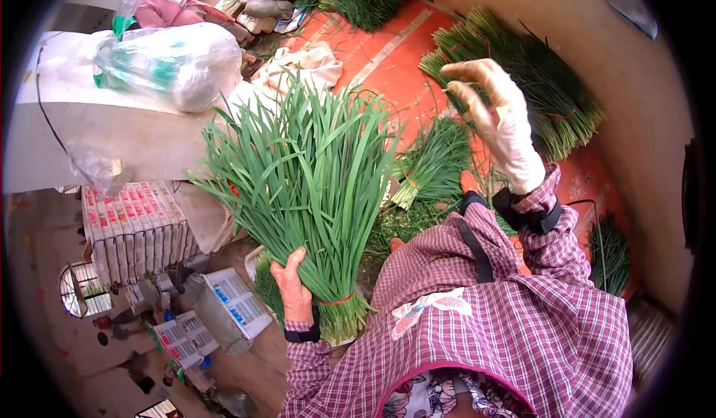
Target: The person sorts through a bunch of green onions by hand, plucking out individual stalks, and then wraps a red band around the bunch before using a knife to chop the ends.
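Observation:
My bare left hand [293, 287] is closed round the lower part of a large bunch of long green leaves [313, 164], just above a red band near the pale stem ends. The leaf tips fan out toward the top of the view. My right hand [496, 116], in a whitish glove, is raised to the right of the bunch with thumb and fingers apart and nothing between them. Below it, a smaller tied bunch [432, 157] rests on the red floor covering.
Larger green bundles [522, 82] lie along the curved wall [641, 105]. A plastic-wrapped bag [175, 64] sits on a white ledge [142, 146] at the left. Below are stacked printed boxes [138, 231]. A person in pink [160, 4] is at the upper left.

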Tool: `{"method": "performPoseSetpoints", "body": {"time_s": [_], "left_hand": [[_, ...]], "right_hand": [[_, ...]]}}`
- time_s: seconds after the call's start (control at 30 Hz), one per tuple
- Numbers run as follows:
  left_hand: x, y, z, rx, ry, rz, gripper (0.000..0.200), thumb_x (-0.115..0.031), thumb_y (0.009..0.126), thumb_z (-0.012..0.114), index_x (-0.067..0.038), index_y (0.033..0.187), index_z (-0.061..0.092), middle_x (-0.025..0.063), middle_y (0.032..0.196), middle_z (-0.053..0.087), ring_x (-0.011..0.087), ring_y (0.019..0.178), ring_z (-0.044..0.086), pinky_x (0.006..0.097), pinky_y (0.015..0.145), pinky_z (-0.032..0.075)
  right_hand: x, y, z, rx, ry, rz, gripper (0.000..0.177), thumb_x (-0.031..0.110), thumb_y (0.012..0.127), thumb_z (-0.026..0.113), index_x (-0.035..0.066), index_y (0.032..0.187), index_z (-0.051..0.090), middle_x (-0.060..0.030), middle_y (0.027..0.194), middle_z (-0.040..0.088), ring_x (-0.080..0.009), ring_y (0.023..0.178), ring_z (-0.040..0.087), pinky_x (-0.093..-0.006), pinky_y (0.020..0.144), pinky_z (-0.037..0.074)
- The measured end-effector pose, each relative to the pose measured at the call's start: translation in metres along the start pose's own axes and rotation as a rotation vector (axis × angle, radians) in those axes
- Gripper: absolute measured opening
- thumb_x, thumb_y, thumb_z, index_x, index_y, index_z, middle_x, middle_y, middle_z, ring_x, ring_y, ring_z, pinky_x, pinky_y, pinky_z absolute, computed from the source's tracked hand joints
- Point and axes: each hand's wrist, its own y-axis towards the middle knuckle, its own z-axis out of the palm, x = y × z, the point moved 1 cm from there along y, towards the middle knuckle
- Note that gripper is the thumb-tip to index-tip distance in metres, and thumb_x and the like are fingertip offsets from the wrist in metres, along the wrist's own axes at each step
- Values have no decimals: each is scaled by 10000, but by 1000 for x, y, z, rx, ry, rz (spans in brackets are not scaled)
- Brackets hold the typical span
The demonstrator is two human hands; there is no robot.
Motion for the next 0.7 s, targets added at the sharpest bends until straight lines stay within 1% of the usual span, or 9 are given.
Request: {"method": "performPoseSetpoints", "body": {"time_s": [0.07, 0.13, 0.2, 0.33, 0.37, 0.43, 0.57, 0.63, 0.7], "left_hand": [[-4, -3, 5, -12, 5, -16, 365, -41, 780, 688, -1, 1130, 593, 83, 1070, 643, 188, 920, 632, 335, 846, 522], [-6, -5, 5, -29, 8, -31, 362, -40, 778, 690, -2, 1124, 590, 82, 1066, 642, 190, 914, 633, 339, 847, 524], [-6, -6, 4, -26, 6, -40, 370, -38, 773, 695, 2, 1122, 580, 85, 1067, 638, 194, 907, 634, 344, 840, 531], [-9, -11, 3, 0, -19, -55, 387, -29, 782, 677, 10, 1150, 565, 95, 1082, 633, 201, 917, 637, 349, 837, 544], [-9, -12, 5, 11, -74, -59, 390, -23, 786, 664, 11, 1161, 562, 96, 1089, 630, 204, 924, 638, 349, 838, 549], [-8, -14, 3, 18, -127, -68, 393, -17, 791, 652, 13, 1172, 558, 98, 1095, 628, 207, 931, 640, 349, 839, 553], [-2, -10, 2, -10, -164, -110, 410, -10, 798, 635, 14, 1197, 547, 99, 1103, 622, 216, 946, 639, 354, 848, 557], [-1, -9, 2, -6, -165, -112, 414, -11, 797, 637, 14, 1199, 545, 100, 1106, 620, 217, 954, 636, 354, 851, 554], [0, -8, 2, -13, -142, -117, 432, -12, 799, 637, 13, 1218, 534, 101, 1119, 614, 218, 976, 628, 354, 863, 547]], "right_hand": [[30, -16, 34, 144, 261, -21, 156, 84, 847, 662, 91, 1003, 659, -94, 904, 629, -275, 843, 627, -351, 758, 511], [58, -27, 66, 208, 445, -26, 126, 95, 847, 659, 90, 973, 650, -90, 905, 637, -282, 862, 627, -364, 756, 511], [74, -34, 92, 256, 480, -72, 108, 112, 849, 653, 89, 954, 643, -90, 897, 639, -292, 872, 626, -383, 752, 513], [78, -52, 119, 353, 409, 111, 123, 174, 851, 656, 87, 937, 645, -113, 865, 650, -309, 838, 641, -396, 735, 523], [77, -56, 121, 357, 413, 109, 123, 174, 851, 656, 87, 937, 645, -113, 865, 650, -309, 838, 641, -396, 735, 523], [76, -65, 121, 405, 363, 202, 133, 194, 859, 655, 94, 947, 659, -116, 841, 653, -304, 809, 649, -395, 723, 524], [81, -64, 120, 424, 369, 275, 135, 203, 856, 667, 102, 946, 670, -108, 841, 654, -288, 805, 649, -393, 720, 521], [88, -59, 117, 377, 468, 413, 148, 216, 841, 689, 97, 928, 676, -100, 822, 651, -276, 792, 647, -389, 704, 516], [90, -60, 120, 330, 495, 350, 150, 217, 834, 698, 95, 919, 677, -91, 816, 653, -271, 782, 645, -389, 692, 512]]}}
